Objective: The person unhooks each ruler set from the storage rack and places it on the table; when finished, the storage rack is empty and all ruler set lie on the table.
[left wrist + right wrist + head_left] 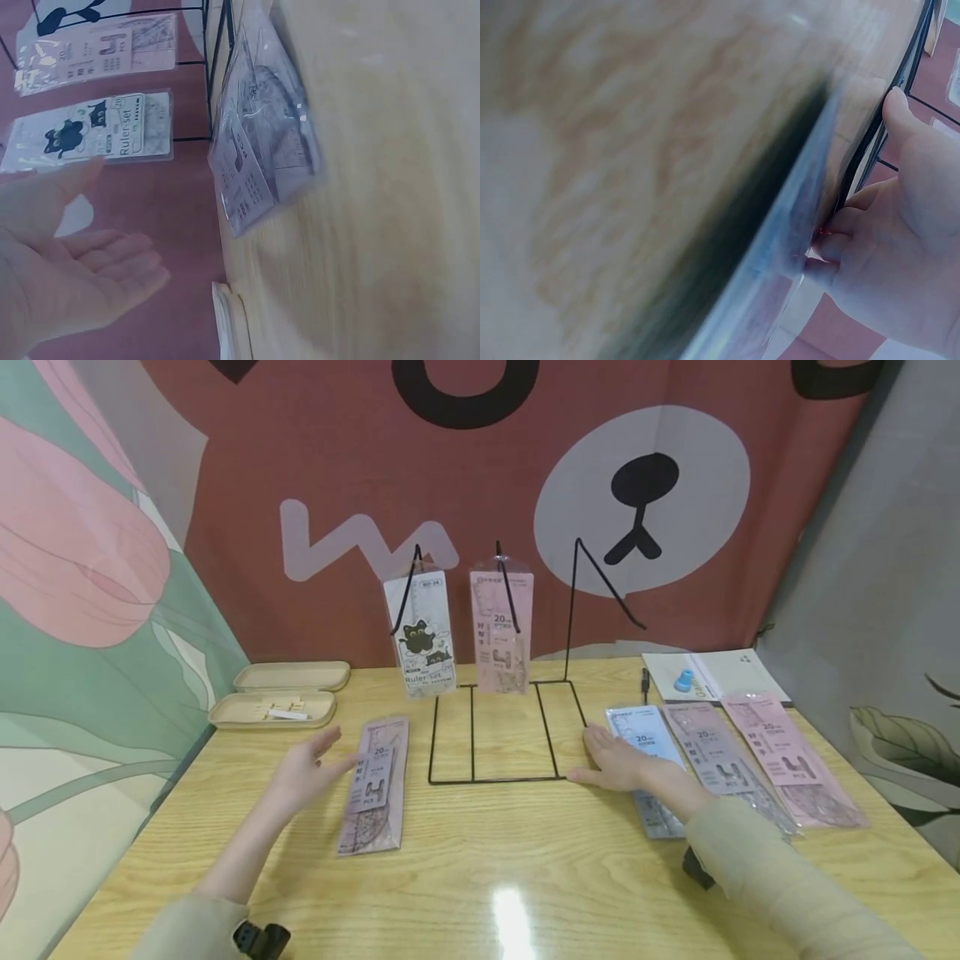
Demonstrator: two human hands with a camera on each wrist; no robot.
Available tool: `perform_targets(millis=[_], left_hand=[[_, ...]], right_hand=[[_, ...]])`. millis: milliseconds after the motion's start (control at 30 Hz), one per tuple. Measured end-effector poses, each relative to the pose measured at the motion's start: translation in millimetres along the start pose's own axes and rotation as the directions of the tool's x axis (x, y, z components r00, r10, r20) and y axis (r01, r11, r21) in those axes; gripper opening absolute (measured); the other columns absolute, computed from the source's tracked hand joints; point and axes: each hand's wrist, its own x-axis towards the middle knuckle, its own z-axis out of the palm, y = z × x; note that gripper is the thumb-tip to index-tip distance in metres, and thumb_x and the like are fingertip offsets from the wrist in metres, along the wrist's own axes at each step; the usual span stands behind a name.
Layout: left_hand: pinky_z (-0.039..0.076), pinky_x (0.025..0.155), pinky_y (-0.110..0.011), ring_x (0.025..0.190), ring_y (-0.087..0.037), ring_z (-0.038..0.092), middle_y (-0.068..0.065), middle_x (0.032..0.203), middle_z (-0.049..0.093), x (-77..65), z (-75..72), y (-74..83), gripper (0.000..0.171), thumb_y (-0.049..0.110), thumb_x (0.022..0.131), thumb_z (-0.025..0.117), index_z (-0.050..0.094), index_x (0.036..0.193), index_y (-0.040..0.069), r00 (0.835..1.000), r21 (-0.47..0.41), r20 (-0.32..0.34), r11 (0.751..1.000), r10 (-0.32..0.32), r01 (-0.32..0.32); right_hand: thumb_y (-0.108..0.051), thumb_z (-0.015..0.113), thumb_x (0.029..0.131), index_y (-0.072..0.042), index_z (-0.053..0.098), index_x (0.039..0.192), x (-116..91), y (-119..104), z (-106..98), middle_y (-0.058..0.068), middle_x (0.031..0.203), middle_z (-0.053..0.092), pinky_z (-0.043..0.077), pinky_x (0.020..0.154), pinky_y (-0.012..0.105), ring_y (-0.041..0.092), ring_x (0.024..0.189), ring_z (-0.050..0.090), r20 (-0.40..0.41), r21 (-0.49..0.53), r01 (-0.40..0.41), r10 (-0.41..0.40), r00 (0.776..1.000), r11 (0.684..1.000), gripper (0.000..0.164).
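A black wire display rack [498, 780] stands on the table. From its left arm hangs a white ruler set with black cats [422, 631], and from its middle arm a pink ruler set [501, 627]. The right arm carries nothing. My right hand [618, 760] is at the rack's right front corner, thumb and fingers at the base wire; a blue ruler set [645, 735] lies partly under it. My left hand [303, 775], fingers spread and holding nothing, hovers just left of another packaged ruler set [375, 785] lying flat. In the left wrist view that set [262, 127] appears beyond the fingers.
A mauve ruler set [708, 747] and a pink one [780, 752] lie at the right. Behind them, a small blue object [683, 681] sits on a white booklet [738, 672]. At back left is an opened beige case [273, 697] holding small pieces.
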Motion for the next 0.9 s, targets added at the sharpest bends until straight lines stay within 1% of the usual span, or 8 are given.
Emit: perform_targets(millis=[100, 167, 300, 433, 633, 800, 900], left_hand=[[0.035, 0.106, -0.054, 0.132, -0.045, 0.037, -0.031, 0.143, 0.037, 16.1, 4.7, 4.9, 0.072, 0.032, 0.091, 0.062, 0.032, 0.14, -0.011, 0.996, -0.009, -0.051, 0.998, 0.069, -0.069], [0.033, 0.107, -0.054, 0.133, -0.044, 0.036, -0.03, 0.143, 0.036, 27.9, 9.2, 8.1, 0.071, 0.028, 0.09, 0.063, 0.032, 0.14, -0.011, 0.992, -0.032, -0.068, 0.994, 0.102, -0.104], [0.03, 0.11, -0.052, 0.135, -0.042, 0.033, -0.029, 0.145, 0.035, 52.4, 17.6, 12.9, 0.071, 0.025, 0.09, 0.064, 0.03, 0.142, -0.009, 0.991, -0.091, -0.068, 0.988, 0.115, -0.121], [0.029, 0.112, -0.05, 0.137, -0.039, 0.033, -0.027, 0.147, 0.033, 72.9, 23.8, 16.0, 0.073, 0.028, 0.091, 0.063, 0.027, 0.144, -0.007, 0.995, -0.16, -0.058, 0.983, 0.085, -0.093], [0.026, 0.114, -0.047, 0.139, -0.037, 0.03, -0.022, 0.15, 0.032, 96.2, 32.6, 24.9, 0.073, 0.029, 0.091, 0.062, 0.026, 0.146, -0.003, 0.997, -0.237, -0.067, 0.97, 0.035, -0.05], [0.023, 0.116, -0.046, 0.142, -0.035, 0.026, -0.018, 0.153, 0.027, 113.3, 41.5, 30.5, 0.077, 0.034, 0.09, 0.062, 0.023, 0.148, 0.002, 0.998, -0.316, -0.057, 0.949, -0.028, 0.009], [0.022, 0.117, -0.045, 0.142, -0.034, 0.025, -0.018, 0.153, 0.028, 120.5, 45.1, 33.9, 0.076, 0.032, 0.09, 0.063, 0.023, 0.148, 0.002, 0.997, -0.355, -0.053, 0.934, -0.053, 0.03]], right_hand=[[-0.052, 0.044, 0.095, 0.017, 0.008, 0.143, 0, 1, 1, 0.036, 0.151, 0.003, 0.008, 0.114, 0.061, 0.049, 0.141, 0.005, -0.002, 0.005, 0.001, -0.001, 1.0, 1.0, 0.092], [-0.052, 0.044, 0.095, 0.017, 0.008, 0.143, 0, 2, 1, 0.036, 0.151, 0.003, 0.008, 0.114, 0.061, 0.049, 0.141, 0.005, -0.003, 0.004, 0.001, -0.001, 1.0, 1.0, 0.092], [-0.053, 0.043, 0.095, 0.017, 0.008, 0.144, 0, 2, 1, 0.035, 0.151, 0.003, 0.008, 0.114, 0.06, 0.048, 0.141, 0.005, -0.003, 0.004, 0.001, -0.001, 1.0, 1.0, 0.092], [-0.053, 0.044, 0.095, 0.017, 0.008, 0.143, 0, 1, 0, 0.035, 0.151, 0.003, 0.008, 0.114, 0.06, 0.048, 0.141, 0.005, -0.003, 0.01, 0.004, -0.004, 1.0, 1.0, 0.092], [-0.051, 0.044, 0.095, 0.017, 0.008, 0.144, -1, -1, -1, 0.035, 0.151, 0.003, 0.009, 0.114, 0.06, 0.048, 0.141, 0.005, -0.002, 0.01, -0.006, 0.006, 1.0, 1.0, 0.091], [-0.05, 0.045, 0.096, 0.017, 0.008, 0.143, -2, -1, -2, 0.036, 0.151, 0.003, 0.009, 0.114, 0.06, 0.048, 0.141, 0.005, -0.002, 0.011, -0.002, 0.002, 1.0, 1.0, 0.09], [-0.05, 0.044, 0.096, 0.017, 0.008, 0.143, -2, -1, -2, 0.036, 0.151, 0.003, 0.009, 0.114, 0.06, 0.048, 0.141, 0.005, 0.0, 0.01, -0.002, 0.002, 1.0, 1.0, 0.09]])
